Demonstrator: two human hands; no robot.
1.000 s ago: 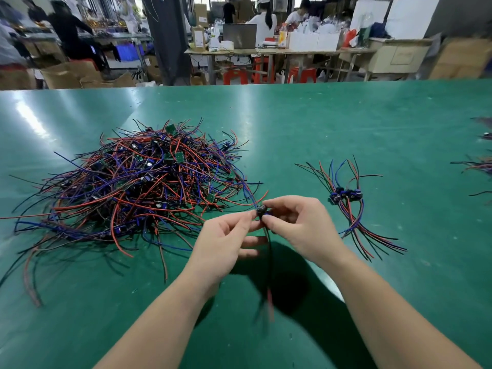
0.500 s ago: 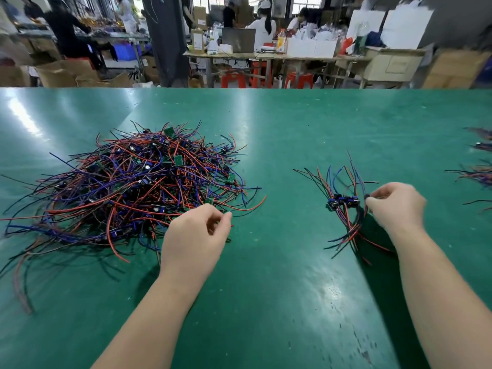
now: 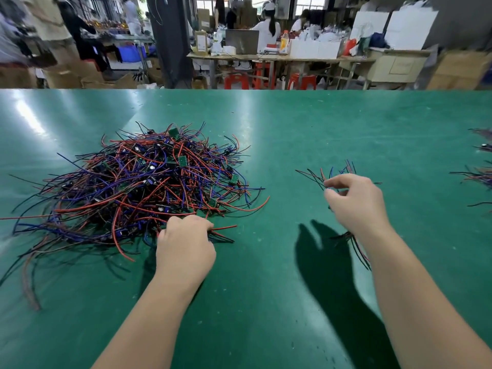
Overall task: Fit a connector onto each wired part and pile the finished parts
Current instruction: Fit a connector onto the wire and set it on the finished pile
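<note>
Left hand (image 3: 186,243): fingers curled into the near edge of the heap of wired parts (image 3: 149,182); grip hidden. Right hand (image 3: 356,201): loosely apart, empty, over the finished pile (image 3: 347,168) to the right. Parts judged light, with limp, snag-prone leads; best pinched at the small board. Green worktop (image 3: 266,288).

A wide glossy green surface (image 3: 266,123) runs to a straight far edge. Beyond it stands a long wooden table (image 3: 306,58) carrying an open grey laptop (image 3: 242,41), an orange bottle (image 3: 284,45) and white boxes (image 3: 314,48). Red plastic stools (image 3: 236,81) sit beneath it. A person in a white top (image 3: 269,30) sits behind the laptop. A dark pillar (image 3: 170,41) rises to the left, and brown cardboard boxes (image 3: 460,70) are stacked at far right. White boards (image 3: 410,29) lean upright nearby.
</note>
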